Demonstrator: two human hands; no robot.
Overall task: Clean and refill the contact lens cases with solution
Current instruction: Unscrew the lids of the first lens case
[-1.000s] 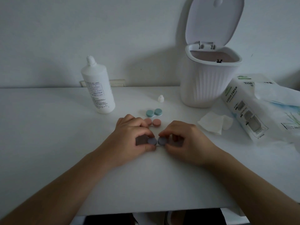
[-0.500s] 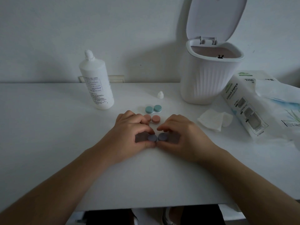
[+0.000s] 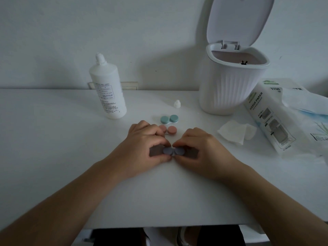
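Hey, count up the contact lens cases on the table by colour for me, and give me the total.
Grey-blue plastic lens case, pinched between the left hand and right hand: 1
Pink plastic lens case: 1
Teal-capped plastic lens case: 1
Total: 3

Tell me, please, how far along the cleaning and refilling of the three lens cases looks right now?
Done, apparently: the teal case and pink case sit capped; the solution bottle stands uncapped, its small cap apart, and a used tissue lies nearby. In hand: left hand and right hand each grip a lid of the grey case. Left: finishing it and recapping the bottle.
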